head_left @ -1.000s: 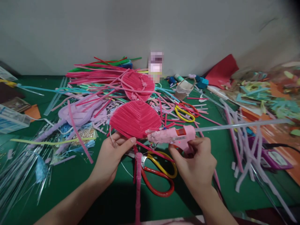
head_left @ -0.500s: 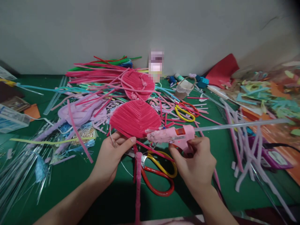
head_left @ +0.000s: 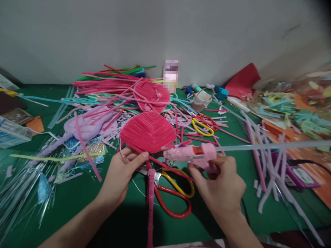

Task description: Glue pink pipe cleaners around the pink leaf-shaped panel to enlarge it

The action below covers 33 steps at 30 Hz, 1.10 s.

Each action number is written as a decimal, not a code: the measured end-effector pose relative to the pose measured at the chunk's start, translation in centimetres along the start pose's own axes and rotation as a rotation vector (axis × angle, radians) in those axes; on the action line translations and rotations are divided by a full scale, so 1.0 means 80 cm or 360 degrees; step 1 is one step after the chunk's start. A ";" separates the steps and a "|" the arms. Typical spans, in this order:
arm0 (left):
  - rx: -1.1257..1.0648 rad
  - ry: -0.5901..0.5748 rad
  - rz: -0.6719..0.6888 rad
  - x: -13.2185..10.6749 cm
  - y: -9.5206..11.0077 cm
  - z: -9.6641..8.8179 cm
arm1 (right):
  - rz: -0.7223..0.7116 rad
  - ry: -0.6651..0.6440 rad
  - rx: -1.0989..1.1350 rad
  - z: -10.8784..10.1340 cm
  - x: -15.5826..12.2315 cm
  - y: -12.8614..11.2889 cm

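My left hand (head_left: 121, 174) pinches the lower edge of a pink leaf-shaped piece (head_left: 148, 131) made of pipe cleaners, thumb on top. My right hand (head_left: 219, 184) grips a pink glue gun (head_left: 192, 153) by its handle, nozzle pointing left at the piece's right edge. A clear glue stick (head_left: 271, 146) juts out of the gun's back to the right. A pink wrapped stem (head_left: 150, 203) runs down from the piece toward me. Red and yellow scissors (head_left: 173, 193) lie on the green table (head_left: 77, 193) between my hands.
A second pink leaf piece (head_left: 152, 93) lies behind on a heap of pink, green and lilac pipe cleaners (head_left: 103, 86). Smaller scissors (head_left: 203, 125), a small cup (head_left: 200, 100), red felt (head_left: 243, 81) and paper scraps (head_left: 297, 106) fill the right. Clear glue sticks (head_left: 23, 189) lie at left.
The glue gun and my right hand have dropped slightly and its glue stick now lies more level. My left hand and the pink piece have barely moved.
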State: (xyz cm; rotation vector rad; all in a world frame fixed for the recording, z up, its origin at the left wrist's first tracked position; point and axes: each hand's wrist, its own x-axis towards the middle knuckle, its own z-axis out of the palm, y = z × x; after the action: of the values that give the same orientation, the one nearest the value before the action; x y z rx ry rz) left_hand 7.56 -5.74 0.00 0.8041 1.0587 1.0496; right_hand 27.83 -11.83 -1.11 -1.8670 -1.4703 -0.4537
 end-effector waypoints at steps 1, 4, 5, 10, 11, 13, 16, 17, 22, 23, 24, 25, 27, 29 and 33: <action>-0.0004 0.0008 -0.0004 0.001 0.000 0.000 | 0.0131 -0.0016 -0.0038 -0.004 0.007 0.005; -0.0017 0.0045 -0.0024 0.002 0.002 -0.001 | 0.0471 -0.0199 -0.0209 -0.010 0.033 0.030; -0.0018 0.0058 -0.0029 0.002 0.002 -0.001 | 0.0491 -0.0321 -0.0280 -0.010 0.042 0.041; -0.0013 0.0055 -0.0021 0.001 0.004 -0.003 | 0.0079 -0.0829 -0.0664 0.007 0.059 0.083; -0.0017 0.0054 -0.0018 0.001 0.003 -0.003 | 0.0036 -0.0904 -0.0744 0.010 0.058 0.087; -0.0017 0.0057 -0.0017 0.001 0.003 -0.005 | -0.0010 -0.1002 -0.0870 0.010 0.055 0.087; -0.0001 0.0052 -0.0037 0.003 0.002 -0.007 | -0.0096 -0.0821 -0.0768 -0.003 0.053 0.070; 0.0004 0.0048 -0.0038 0.003 0.002 -0.007 | -0.0133 -0.0698 -0.0602 -0.009 0.052 0.059; -0.0038 0.0049 -0.0036 0.005 0.003 -0.006 | -0.0564 -0.0682 0.0581 -0.018 0.031 -0.009; -0.0055 0.0043 -0.0037 0.005 0.003 -0.006 | -0.0677 -0.0738 0.0641 -0.013 0.023 -0.020; -0.0070 0.0033 -0.0036 0.005 0.003 -0.006 | -0.0755 -0.0743 0.0643 -0.007 0.016 -0.028; -0.0082 0.0022 -0.0033 0.004 0.003 -0.007 | -0.0815 -0.0724 0.0622 0.000 0.009 -0.033; -0.0093 0.0001 -0.0040 0.004 0.003 -0.008 | -0.0886 -0.0644 0.0570 0.011 0.001 -0.036; -0.0094 -0.0014 -0.0053 0.003 0.004 -0.008 | -0.0907 -0.0582 0.0556 0.015 0.001 -0.034; -0.0103 -0.0025 -0.0034 0.003 0.005 -0.006 | -0.0922 -0.0483 0.0558 0.007 0.012 -0.030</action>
State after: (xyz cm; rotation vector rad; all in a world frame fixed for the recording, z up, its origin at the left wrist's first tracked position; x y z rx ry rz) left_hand 6.98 -5.37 0.13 0.7461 1.0130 1.0523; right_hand 25.77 -10.54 -0.11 -1.2557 -2.1475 -0.1551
